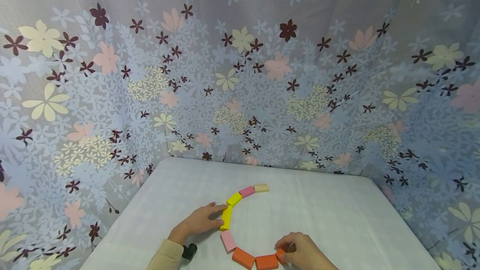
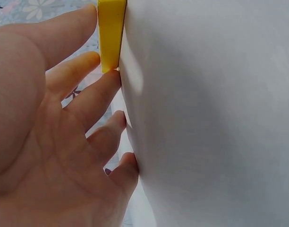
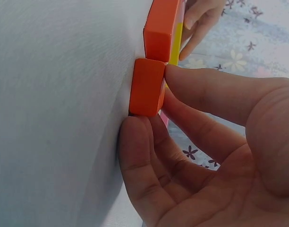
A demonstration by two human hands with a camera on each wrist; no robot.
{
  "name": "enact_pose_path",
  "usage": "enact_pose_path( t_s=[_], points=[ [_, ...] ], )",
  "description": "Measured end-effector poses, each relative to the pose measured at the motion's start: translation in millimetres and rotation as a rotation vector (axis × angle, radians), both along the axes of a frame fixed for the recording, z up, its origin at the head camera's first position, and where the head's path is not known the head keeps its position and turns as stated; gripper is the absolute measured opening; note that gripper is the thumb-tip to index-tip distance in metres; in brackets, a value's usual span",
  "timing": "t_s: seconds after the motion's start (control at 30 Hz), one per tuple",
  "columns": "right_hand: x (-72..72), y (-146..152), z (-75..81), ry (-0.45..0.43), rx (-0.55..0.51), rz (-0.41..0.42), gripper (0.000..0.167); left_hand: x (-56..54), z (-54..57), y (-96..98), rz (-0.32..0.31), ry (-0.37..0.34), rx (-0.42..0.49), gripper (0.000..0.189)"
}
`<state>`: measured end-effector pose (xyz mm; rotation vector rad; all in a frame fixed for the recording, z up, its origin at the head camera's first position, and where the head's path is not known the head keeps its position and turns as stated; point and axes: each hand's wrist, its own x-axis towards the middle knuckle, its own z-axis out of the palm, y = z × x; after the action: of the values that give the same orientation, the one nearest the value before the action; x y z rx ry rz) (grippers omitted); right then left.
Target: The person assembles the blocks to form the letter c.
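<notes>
Several coloured wooden blocks lie end to end in a curve open to the right. My left hand (image 1: 202,221) is at the outer side of a yellow block (image 1: 226,218); thumb and index tip touch it near its two ends. The left wrist view shows that yellow block (image 2: 111,35) by the thumb, the fingers loosely extended. At the curve's near right end, my right hand (image 1: 303,251) pinches a small orange block (image 1: 280,256). In the right wrist view the thumb is on one side of this orange block (image 3: 148,87), fingers on the other, its end against another orange block (image 3: 158,33).
Beyond the left hand the curve runs through another yellow block (image 1: 234,199), a pink one (image 1: 247,191) and a beige one (image 1: 261,188). Nearer are a pink block (image 1: 228,241) and orange ones (image 1: 243,258). A white-covered table (image 1: 330,207) meets a flowered curtain (image 1: 240,95).
</notes>
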<state>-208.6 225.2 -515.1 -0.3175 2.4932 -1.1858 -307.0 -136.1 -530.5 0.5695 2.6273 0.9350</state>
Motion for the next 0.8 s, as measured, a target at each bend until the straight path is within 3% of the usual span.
enact_pose_path(
  t_s=[0.5, 0.8],
  points=[
    [1.5, 0, 2.7, 0.006, -0.001, 0.013, 0.019, 4.8, 7.0, -1.8, 0.003, 0.005, 0.041, 0.054],
    [-2.8, 5, 19.7, 0.143, 0.029, 0.014, 0.023, -1.9, 9.7, -3.0, -0.004, 0.085, 0.104, 0.06]
  ],
)
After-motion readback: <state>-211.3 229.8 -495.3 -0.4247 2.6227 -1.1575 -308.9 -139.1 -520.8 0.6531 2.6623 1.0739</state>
